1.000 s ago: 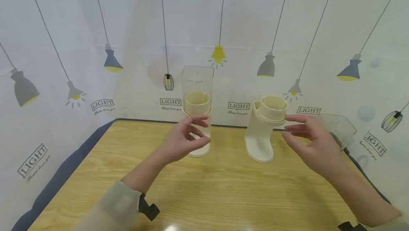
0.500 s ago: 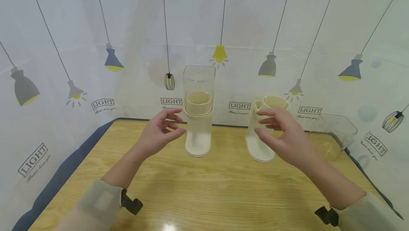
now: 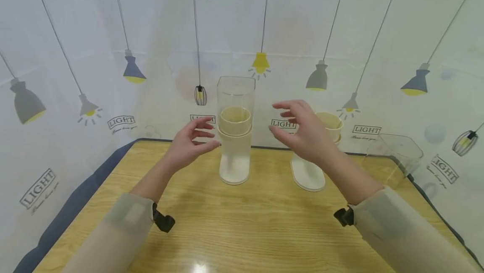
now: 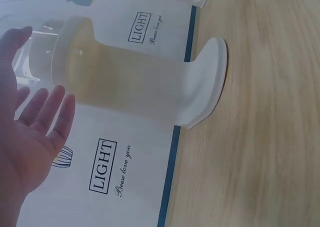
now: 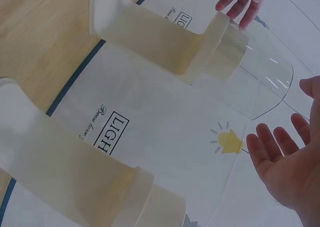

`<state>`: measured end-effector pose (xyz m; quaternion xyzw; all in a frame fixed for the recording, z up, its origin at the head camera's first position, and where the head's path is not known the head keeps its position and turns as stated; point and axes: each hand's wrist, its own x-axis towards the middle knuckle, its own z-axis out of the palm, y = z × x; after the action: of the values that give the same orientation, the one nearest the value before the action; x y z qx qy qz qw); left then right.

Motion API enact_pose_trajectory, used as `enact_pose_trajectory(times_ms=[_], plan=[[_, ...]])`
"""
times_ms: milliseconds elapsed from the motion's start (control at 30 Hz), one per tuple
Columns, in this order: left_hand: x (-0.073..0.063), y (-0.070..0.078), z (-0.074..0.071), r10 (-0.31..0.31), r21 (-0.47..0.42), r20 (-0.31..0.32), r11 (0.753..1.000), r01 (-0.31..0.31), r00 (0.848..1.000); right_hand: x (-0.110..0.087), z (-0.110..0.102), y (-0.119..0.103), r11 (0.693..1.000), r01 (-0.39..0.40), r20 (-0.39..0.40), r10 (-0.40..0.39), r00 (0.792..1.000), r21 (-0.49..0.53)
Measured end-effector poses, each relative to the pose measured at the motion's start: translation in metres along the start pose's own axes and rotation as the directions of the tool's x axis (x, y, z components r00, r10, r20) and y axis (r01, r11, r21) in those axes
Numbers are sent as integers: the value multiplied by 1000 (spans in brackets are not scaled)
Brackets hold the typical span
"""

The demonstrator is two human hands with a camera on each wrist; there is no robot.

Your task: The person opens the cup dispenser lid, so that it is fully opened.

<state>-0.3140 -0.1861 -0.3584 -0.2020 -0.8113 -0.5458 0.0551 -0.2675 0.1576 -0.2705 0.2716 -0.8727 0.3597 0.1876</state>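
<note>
A cream plastic stand [image 3: 235, 157] with a foot and a round collar stands upright near the table's back edge. A clear container [image 3: 236, 86] sits over its collar. My left hand [image 3: 190, 143] is just left of the collar, fingers spread and holding nothing; the left wrist view shows its fingertips [image 4: 59, 94] right by the collar. To the right of the clear container, my right hand [image 3: 304, 132] is raised in the air, fingers parted and palm empty. It partly hides a second cream stand [image 3: 308, 174], whose collar has no container on it.
A second clear container [image 3: 395, 151] stands at the table's back right corner. The wooden table [image 3: 242, 222] meets a white printed curtain [image 3: 170, 54] behind and at both sides.
My right hand has moved left and up, from beside the second stand toward the container on the left one. My left hand has drawn left, uncovering the left stand's front.
</note>
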Motion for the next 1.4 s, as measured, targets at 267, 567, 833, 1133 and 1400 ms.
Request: enact_pose_trajectory(times_ms=[267, 567, 833, 1133, 1400], plan=[[35, -1, 5, -7, -47, 46, 999, 9, 999, 40, 12, -8, 990, 114, 27, -113, 993, -79], [66, -4, 16, -23, -50, 114, 998, 29, 993, 63, 35, -16, 983, 152, 110, -140, 984, -107], [66, -6, 26, -59, -46, 99, 997, 64, 993, 62, 40, -17, 992, 108, 101, -101, 990, -68], [58, -12, 36, -17, 1, 52, 1000, 17, 999, 58, 40, -12, 992, 99, 73, -94, 993, -74], [54, -10, 45, 8, 4, -15, 1000, -8, 1000, 58, 37, -10, 992, 102, 56, -98, 994, -77]])
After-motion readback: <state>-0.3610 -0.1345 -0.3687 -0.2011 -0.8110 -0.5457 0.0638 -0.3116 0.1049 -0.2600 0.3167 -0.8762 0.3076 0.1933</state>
